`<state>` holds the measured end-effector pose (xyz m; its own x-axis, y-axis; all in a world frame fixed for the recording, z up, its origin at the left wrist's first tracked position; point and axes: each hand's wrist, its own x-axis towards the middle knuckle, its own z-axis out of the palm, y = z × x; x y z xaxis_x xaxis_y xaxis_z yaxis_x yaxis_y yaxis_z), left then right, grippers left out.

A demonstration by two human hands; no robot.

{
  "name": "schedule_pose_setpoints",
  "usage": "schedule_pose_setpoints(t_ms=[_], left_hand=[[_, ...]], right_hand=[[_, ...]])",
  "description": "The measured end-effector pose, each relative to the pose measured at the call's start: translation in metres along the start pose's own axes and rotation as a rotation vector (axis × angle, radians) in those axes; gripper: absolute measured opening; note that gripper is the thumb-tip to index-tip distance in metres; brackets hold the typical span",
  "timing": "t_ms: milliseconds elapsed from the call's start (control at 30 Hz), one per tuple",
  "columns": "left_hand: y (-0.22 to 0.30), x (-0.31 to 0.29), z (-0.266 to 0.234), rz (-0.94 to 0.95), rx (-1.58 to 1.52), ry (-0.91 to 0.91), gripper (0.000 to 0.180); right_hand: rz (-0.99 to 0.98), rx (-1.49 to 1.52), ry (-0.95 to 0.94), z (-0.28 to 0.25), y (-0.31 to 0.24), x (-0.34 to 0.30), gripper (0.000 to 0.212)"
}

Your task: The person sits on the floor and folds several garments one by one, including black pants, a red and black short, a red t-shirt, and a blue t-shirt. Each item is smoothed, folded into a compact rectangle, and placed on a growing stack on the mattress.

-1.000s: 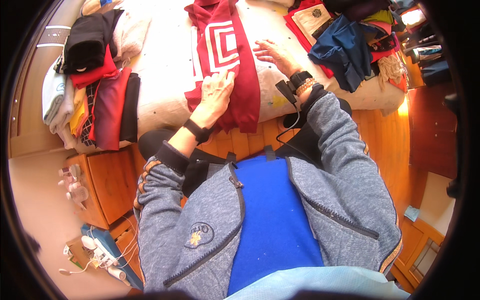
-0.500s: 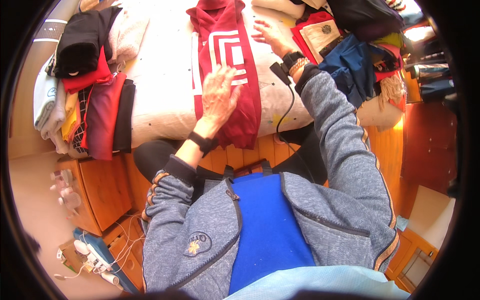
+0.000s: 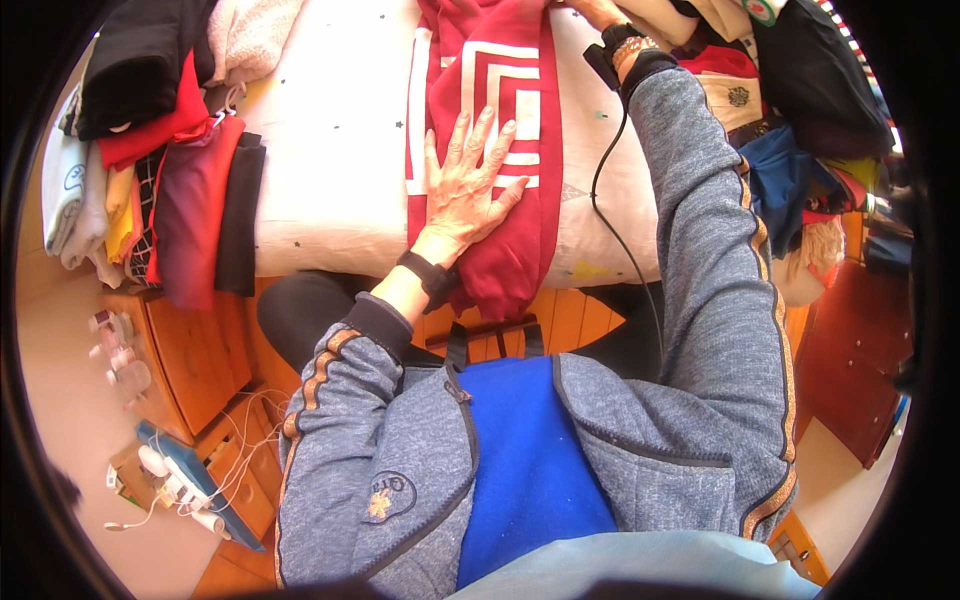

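Observation:
A dark red hoodie [image 3: 535, 215] with white angular stripes lies folded into a long strip on the pale, star-dotted bedding [image 3: 330, 190]. Its lower end hangs over the near edge, and its far end is cut off by the top of the picture. My left hand [image 3: 468, 185] rests flat on the striped part, fingers spread, holding nothing. At the upper edge, my right hand [image 3: 598, 14] reaches toward the far right side of the hoodie. Its fingers are mostly out of the picture, so their grip is hidden. A black cable runs down from that wrist.
Folded clothes are piled on the left, with a black garment [image 3: 145, 75] on top. More clothes lie on the right, including a dark blue one [image 3: 775, 175]. A wooden cabinet [image 3: 195, 345] stands at left. Below it are white cords and a power strip [image 3: 185, 490].
My left hand has come down flat on the hoodie, its fingers now spread. The right hand has reached farther away, to the top edge. The view has shifted slightly.

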<state>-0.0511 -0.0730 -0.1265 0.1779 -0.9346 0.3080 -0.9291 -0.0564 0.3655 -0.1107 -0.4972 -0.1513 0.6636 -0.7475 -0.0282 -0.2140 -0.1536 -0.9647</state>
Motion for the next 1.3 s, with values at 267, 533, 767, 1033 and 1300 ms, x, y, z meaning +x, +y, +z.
schedule_pose_setpoints(t_ms=[267, 533, 767, 1033, 1300], left_hand=[[0.001, 0.002, -0.001, 0.001, 0.000, -0.024, 0.062], [-0.004, 0.003, 0.011, 0.045, 0.037, 0.075, 0.063], [0.005, -0.015, -0.002, 0.074, 0.097, -0.114, 0.073], [0.008, -0.112, -0.042, 0.263, 0.091, -0.310, 0.079], [-0.006, -0.138, -0.093, 0.117, 0.061, -0.446, 0.023]], right_hand=[[-0.017, -0.069, 0.276, -0.002, 0.042, 0.025, 0.035], [-0.564, -1.088, -0.254, 0.111, -0.068, -0.194, 0.062], [-0.900, -1.371, -0.206, 0.111, -0.045, -0.194, 0.033], [-0.493, -1.076, 0.026, 0.156, -0.036, -0.372, 0.044], [-0.250, -1.088, -0.432, 0.183, -0.064, -0.483, 0.080]])
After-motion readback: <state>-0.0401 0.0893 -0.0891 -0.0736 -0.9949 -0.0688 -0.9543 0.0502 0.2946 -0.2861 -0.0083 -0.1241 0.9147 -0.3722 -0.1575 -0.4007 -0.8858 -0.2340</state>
